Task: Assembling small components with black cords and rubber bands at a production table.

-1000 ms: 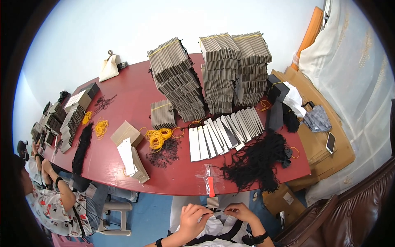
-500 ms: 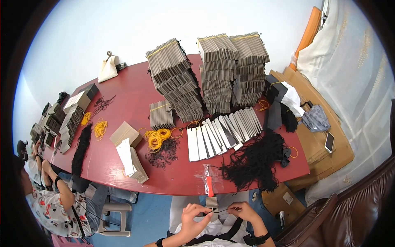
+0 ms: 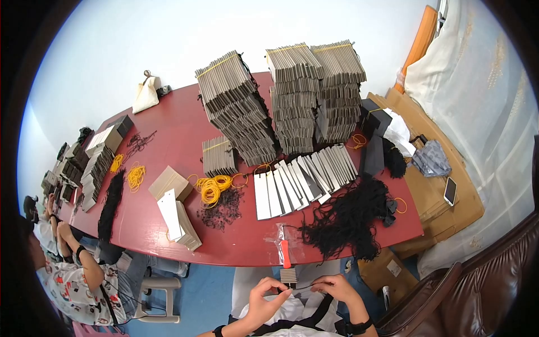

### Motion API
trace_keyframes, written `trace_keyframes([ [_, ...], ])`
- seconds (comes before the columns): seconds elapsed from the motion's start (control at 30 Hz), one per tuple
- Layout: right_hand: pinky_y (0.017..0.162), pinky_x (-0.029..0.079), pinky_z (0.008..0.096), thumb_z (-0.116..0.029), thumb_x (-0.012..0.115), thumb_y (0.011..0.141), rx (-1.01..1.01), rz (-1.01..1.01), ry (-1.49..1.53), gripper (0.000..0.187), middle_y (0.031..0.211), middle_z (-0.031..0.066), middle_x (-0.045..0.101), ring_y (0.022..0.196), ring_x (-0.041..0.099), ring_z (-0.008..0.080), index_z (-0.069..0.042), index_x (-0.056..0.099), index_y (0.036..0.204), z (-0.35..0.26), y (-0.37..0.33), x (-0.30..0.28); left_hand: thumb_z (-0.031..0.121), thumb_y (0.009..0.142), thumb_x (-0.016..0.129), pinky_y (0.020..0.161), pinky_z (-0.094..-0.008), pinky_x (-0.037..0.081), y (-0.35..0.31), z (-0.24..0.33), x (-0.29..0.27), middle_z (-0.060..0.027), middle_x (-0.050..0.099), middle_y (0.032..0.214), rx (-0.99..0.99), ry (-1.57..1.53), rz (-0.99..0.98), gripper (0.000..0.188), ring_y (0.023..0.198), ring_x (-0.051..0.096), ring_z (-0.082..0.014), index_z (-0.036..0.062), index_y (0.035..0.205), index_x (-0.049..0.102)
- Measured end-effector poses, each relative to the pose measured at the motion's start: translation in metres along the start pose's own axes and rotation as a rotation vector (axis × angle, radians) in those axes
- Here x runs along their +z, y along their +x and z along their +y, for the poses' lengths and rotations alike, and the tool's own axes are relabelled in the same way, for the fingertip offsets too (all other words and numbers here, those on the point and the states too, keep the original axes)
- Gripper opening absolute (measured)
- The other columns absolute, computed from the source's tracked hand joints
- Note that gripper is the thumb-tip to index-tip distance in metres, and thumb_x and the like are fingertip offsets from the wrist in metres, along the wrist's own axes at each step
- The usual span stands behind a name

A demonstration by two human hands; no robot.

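Black cord (image 3: 303,288) spans the gap between the person's two hands, just short of the near edge of the red table (image 3: 163,129). Left hand (image 3: 263,300): thumb and forefinger meet in a pinch on the cord. Right hand (image 3: 336,287): fingertips grip it farther along. The step in hand appears to be fine two-handed work on this strand; the next move seems to call for firm pinches and even tension.

Surroundings, left to right: a seated co-worker (image 3: 78,286); yellow bands (image 3: 136,176); a white-topped card stack (image 3: 170,213); a yellow coil (image 3: 211,191) beside tangled black loops (image 3: 220,210); tall grey stacks (image 3: 295,106); an orange-red tool (image 3: 286,255) at the table edge; a small ribbed bundle (image 3: 288,275), near the fingertips and probably the closest obstruction; fanned cards (image 3: 275,194); a loose black pile (image 3: 348,219), likely prone to snagging; a phone (image 3: 450,191) on cardboard (image 3: 469,212).
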State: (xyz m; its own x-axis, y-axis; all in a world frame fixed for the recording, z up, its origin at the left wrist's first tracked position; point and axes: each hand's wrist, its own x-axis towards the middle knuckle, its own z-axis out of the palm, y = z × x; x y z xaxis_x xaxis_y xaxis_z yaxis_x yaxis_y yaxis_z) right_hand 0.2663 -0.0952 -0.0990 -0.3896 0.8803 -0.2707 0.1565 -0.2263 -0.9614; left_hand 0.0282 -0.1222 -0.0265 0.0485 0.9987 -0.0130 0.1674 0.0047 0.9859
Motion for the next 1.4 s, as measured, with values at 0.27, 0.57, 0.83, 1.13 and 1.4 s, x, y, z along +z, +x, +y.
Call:
trace_keyframes([
  [0.27, 0.064, 0.051, 0.0253, -0.001, 0.064, 0.084, -0.194, 0.016, -0.014, 0.011, 0.086, 0.0091, 0.07, 0.072, 0.065, 0.0138, 0.001, 0.07, 0.092, -0.051, -0.015, -0.001, 0.007, 0.081, 0.07, 0.079, -0.028, 0.046, -0.004, -0.002, -0.009, -0.0055, 0.063, 0.088, 0.011, -0.019, -0.043, 0.011, 0.086, 0.058, -0.0142, 0.0033, 0.086, 0.061],
  [0.57, 0.059, 0.047, 0.0256, 0.004, 0.072, 0.072, -0.569, 0.045, -0.089, 0.017, 0.084, 0.0055, 0.065, 0.071, 0.061, 0.0142, -0.002, 0.072, 0.088, -0.089, -0.021, 0.021, 0.008, 0.086, 0.066, 0.084, -0.0297, 0.045, -0.005, 0.014, -0.011, -0.0167, 0.062, 0.114, -0.067, -0.473, -0.363, 0.012, 0.097, 0.06, -0.0144, 0.0017, 0.09, 0.056],
  [0.83, 0.058, 0.048, 0.0298, -0.003, 0.073, 0.073, -0.668, 0.196, -0.44, 0.013, 0.079, 0.0055, 0.06, 0.067, 0.06, 0.0204, -0.004, 0.064, 0.083, -0.102, -0.015, 0.034, 0.007, 0.081, 0.07, 0.07, -0.0281, 0.05, 0.003, 0.038, -0.006, -0.0136, 0.066, 0.105, 0.209, 0.044, -0.337, 0.013, 0.086, 0.062, -0.0192, 0.0023, 0.091, 0.063],
  [1.13, 0.063, 0.05, 0.0284, 0.0, 0.077, 0.068, -0.573, 0.26, -0.214, 0.027, 0.086, 0.008, 0.064, 0.076, 0.063, 0.0172, -0.003, 0.062, 0.091, -0.099, -0.014, 0.036, 0.004, 0.084, 0.067, 0.068, -0.0262, 0.053, 0.015, 0.042, -0.01, -0.0082, 0.07, 0.09, 0.184, -0.042, -0.339, 0.013, 0.078, 0.067, -0.0166, 0.0014, 0.097, 0.069],
  [1.4, 0.081, 0.049, 0.0305, -0.005, 0.072, 0.077, -0.457, 0.032, -0.051, 0.032, 0.097, 0.0093, 0.065, 0.093, 0.063, 0.0184, 0.0, 0.059, 0.105, -0.095, -0.016, 0.041, 0.001, 0.079, 0.07, 0.064, -0.0267, 0.048, 0.027, 0.054, -0.015, -0.0055, 0.07, 0.084, 0.384, 0.072, -0.272, 0.015, 0.072, 0.061, -0.0148, 0.004, 0.094, 0.071],
])
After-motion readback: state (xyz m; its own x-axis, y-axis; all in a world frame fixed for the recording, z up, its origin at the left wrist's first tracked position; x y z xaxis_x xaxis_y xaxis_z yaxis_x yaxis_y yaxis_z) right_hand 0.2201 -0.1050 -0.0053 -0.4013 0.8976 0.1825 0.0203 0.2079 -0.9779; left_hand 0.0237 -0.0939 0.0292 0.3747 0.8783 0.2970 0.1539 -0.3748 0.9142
